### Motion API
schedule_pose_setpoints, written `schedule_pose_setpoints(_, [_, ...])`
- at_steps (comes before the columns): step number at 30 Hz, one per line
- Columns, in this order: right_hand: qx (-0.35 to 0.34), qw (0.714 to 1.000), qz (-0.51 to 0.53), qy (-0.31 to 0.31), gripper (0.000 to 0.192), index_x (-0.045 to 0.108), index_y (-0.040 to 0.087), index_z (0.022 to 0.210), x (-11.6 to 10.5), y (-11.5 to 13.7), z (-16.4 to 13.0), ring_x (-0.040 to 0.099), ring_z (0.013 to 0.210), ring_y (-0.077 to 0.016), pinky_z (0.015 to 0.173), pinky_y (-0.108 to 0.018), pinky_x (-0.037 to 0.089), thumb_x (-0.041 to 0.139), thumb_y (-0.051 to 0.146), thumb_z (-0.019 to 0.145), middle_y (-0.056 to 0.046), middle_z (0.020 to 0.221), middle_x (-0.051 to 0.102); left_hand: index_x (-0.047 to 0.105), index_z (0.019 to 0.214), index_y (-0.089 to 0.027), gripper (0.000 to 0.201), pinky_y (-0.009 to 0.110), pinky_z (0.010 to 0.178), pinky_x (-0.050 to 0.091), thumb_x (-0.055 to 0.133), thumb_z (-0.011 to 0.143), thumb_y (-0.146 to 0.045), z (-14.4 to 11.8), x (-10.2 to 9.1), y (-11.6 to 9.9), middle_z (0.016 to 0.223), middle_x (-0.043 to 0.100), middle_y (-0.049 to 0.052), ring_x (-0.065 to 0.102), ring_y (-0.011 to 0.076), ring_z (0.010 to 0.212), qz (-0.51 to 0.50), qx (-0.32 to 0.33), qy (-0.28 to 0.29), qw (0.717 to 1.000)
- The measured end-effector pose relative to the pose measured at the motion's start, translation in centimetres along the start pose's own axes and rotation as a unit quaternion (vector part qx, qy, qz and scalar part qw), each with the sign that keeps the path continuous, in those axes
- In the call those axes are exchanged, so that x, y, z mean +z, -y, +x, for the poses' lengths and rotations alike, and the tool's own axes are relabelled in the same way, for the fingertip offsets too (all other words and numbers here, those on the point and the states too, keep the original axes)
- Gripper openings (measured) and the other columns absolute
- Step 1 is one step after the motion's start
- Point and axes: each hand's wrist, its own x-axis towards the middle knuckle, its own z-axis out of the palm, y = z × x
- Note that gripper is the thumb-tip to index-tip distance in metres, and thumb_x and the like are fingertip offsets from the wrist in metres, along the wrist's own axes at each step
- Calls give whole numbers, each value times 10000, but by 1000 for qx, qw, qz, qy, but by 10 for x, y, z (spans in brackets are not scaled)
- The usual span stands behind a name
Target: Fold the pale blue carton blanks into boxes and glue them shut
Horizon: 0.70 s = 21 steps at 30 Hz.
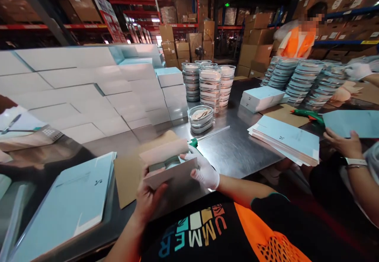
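A white cardboard box (pixel 174 175) with its flap raised is held in front of my body. My left hand (pixel 149 196), bare, grips its left end with the thumb on the near side. At the right end is my right hand (pixel 205 171), in a white glove with bare fingertips, its fingers and thumb closed round the edge. Something clear and greenish, perhaps a plastic container (pixel 171 162), shows inside the box. Just behind my right hand lies a green glue gun (pixel 193 142), partly hidden. A sheet of brown cardboard (pixel 126 183) rests under and beside the box.
Flat blue-white box blanks (pixel 77 191) lie at left. A wall of white boxes (pixel 83 92) stands behind. Beyond my hands are stacked clear containers (pixel 209 90), a short stack (pixel 201 119) and a glue stick (pixel 217 131). At right, a co-worker's hand (pixel 346 145) holds a blank near more blanks (pixel 286 137).
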Motion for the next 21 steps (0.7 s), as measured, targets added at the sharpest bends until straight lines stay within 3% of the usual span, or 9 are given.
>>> schedule_pose_setpoints(2, [54, 998, 19, -41, 532, 769, 251, 1315, 11, 6, 10, 684, 1363, -345, 1173, -490, 561, 709, 667, 988, -113, 1347, 773, 730, 933, -275, 553, 598, 1175, 560, 936, 663, -711, 2, 7, -10, 1068, 733, 91, 697, 417, 1239, 36, 51, -28, 998])
schedule_pose_setpoints(4, [92, 991, -5, -92, 379, 753, 250, 1264, 21, 8, 18, 714, 1239, -301, 1128, -452, 586, 728, 479, 963, -77, 1249, 786, 722, 1061, -275, 649, 546, 1086, 612, 913, 677, -763, 1, 13, -15, 1208, 723, 109, 714, 385, 1207, 9, 79, -69, 994])
schedule_pose_setpoints(6, [99, 986, -36, -131, 421, 709, 242, 1298, 27, 6, 22, 702, 1222, -275, 1145, -435, 570, 723, 305, 882, -75, 1294, 762, 701, 1208, -294, 743, 546, 1162, 570, 941, 666, -742, -3, 16, -17, 1328, 701, 119, 694, 373, 1280, -5, 89, -77, 993])
schedule_pose_setpoints(8, [80, 987, -34, -135, 569, 642, 234, 1397, 28, 3, 25, 697, 1227, -255, 1138, -419, 568, 676, 203, 830, -93, 1382, 727, 731, 1186, -302, 719, 597, 1296, 448, 980, 640, -697, -6, 13, -18, 1255, 737, 104, 673, 388, 1323, 23, 88, -40, 995])
schedule_pose_setpoints(10, [61, 991, -39, -116, 580, 605, 233, 1451, 21, -1, 31, 710, 1175, -238, 1093, -411, 585, 623, 183, 873, -102, 1392, 719, 773, 1083, -295, 641, 631, 1353, 365, 997, 620, -678, -7, 4, -21, 1121, 768, 86, 665, 415, 1325, 61, 90, -15, 994])
schedule_pose_setpoints(12, [66, 986, -122, -90, 459, 638, 217, 1419, 8, -4, 40, 710, 1163, -246, 1097, -424, 577, 619, 233, 960, -121, 1368, 721, 785, 1055, -301, 613, 647, 1350, 369, 981, 630, -697, -3, -13, -25, 1086, 770, 71, 652, 433, 1342, 85, 106, -48, 990])
schedule_pose_setpoints(15, [181, 921, -345, -12, 384, 697, 177, 1356, -14, -14, 57, 684, 1299, -307, 1171, -453, 528, 680, 371, 1026, -185, 1412, 700, 776, 1102, -329, 564, 682, 1304, 425, 917, 718, -717, 9, -47, -28, 1153, 762, 53, 668, 431, 1305, 138, 138, -170, 966])
schedule_pose_setpoints(17, [273, 867, -413, 49, 408, 747, 153, 1267, -23, -28, 63, 717, 1270, -348, 1124, -450, 556, 786, 417, 959, -205, 1350, 738, 765, 1105, -342, 530, 704, 1238, 482, 873, 761, -731, 21, -67, -24, 1163, 755, 43, 692, 423, 1223, 169, 157, -249, 941])
schedule_pose_setpoints(21, [331, 853, -397, 73, 347, 797, 137, 1071, -30, -63, 63, 795, 1082, -347, 982, -394, 613, 908, 264, 768, -181, 1142, 822, 747, 1053, -288, 598, 649, 1129, 554, 807, 773, -812, 40, -83, -10, 1073, 738, 44, 701, 372, 1072, 173, 176, -297, 923])
